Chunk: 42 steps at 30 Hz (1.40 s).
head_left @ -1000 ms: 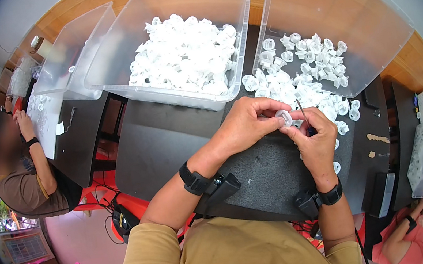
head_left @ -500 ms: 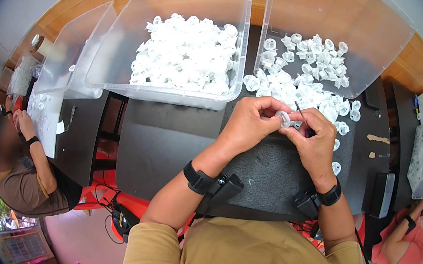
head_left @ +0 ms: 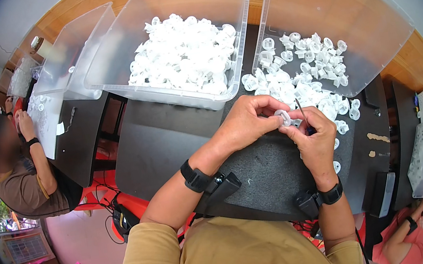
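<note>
A small round clear-white plastic part [head_left: 283,117] is pinched between the thumb and fingers of my left hand [head_left: 250,121]. The fingertips of my right hand [head_left: 314,136] touch the same part from the other side. A thin dark tool with a pointed metal shaft [head_left: 300,106] stands up out of my right hand; its handle lies mostly hidden in the palm, so its kind is unclear. Just beyond both hands, a heap of similar white plastic parts [head_left: 297,87] spreads over the dark table [head_left: 170,143].
A clear bin [head_left: 125,93] full of white parts stands at the back left. Another clear bin [head_left: 373,50] lies tipped toward me at the back right, parts spilling out. At far left a co-worker [head_left: 29,179] sits at a table; another person's arm [head_left: 404,234] shows lower right.
Both hands stay at nearly the same spot, still holding the plastic part and the tool. The part has turned slightly between the fingers.
</note>
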{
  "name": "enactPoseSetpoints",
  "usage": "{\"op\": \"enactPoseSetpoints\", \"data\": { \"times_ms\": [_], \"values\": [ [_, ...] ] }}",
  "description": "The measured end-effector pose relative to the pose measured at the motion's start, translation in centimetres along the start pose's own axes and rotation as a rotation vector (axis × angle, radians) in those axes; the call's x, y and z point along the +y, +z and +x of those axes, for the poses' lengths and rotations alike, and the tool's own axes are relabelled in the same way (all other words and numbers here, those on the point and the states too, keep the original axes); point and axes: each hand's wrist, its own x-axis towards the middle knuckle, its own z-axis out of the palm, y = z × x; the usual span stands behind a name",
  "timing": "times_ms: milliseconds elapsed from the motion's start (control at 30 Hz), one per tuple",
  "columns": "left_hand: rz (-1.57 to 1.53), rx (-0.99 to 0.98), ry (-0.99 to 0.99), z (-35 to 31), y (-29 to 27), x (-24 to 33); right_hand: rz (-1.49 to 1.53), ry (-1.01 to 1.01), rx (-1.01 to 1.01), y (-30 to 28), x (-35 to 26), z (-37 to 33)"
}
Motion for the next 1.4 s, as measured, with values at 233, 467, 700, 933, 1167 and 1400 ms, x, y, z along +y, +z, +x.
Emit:
{"op": "enactPoseSetpoints", "data": {
  "times_ms": [233, 467, 700, 933, 1167, 1400],
  "values": [
    [-0.283, -0.040, -0.039, 0.4, 0.1, -1.8, 0.001, -0.013, -0.012, 0.2, 0.3, -0.1],
    [-0.301, -0.037, -0.027, 0.3, 0.3, -1.2, -0.037, -0.026, -0.009, 0.0, 0.0, -0.2],
    [-0.026, -0.104, 0.048, 0.3, -0.3, -0.6, -0.096, -0.059, -0.052, -0.3, 0.1, -0.1],
    [-0.062, -0.048, 0.065, 0.3, 0.2, -1.4, -0.100, -0.143, -0.021, 0.0, 0.2, -0.2],
    [-0.222, -0.056, -0.024, -0.3, 0.7, 0.0, 0.121, 0.175, -0.131, -1.5, 0.7, 0.6],
    [-0.380, -0.149, -0.015, -0.2, 0.5, -0.4, 0.245, 0.134, -0.147, -2.0, 1.9, 1.1]
  ]
}}
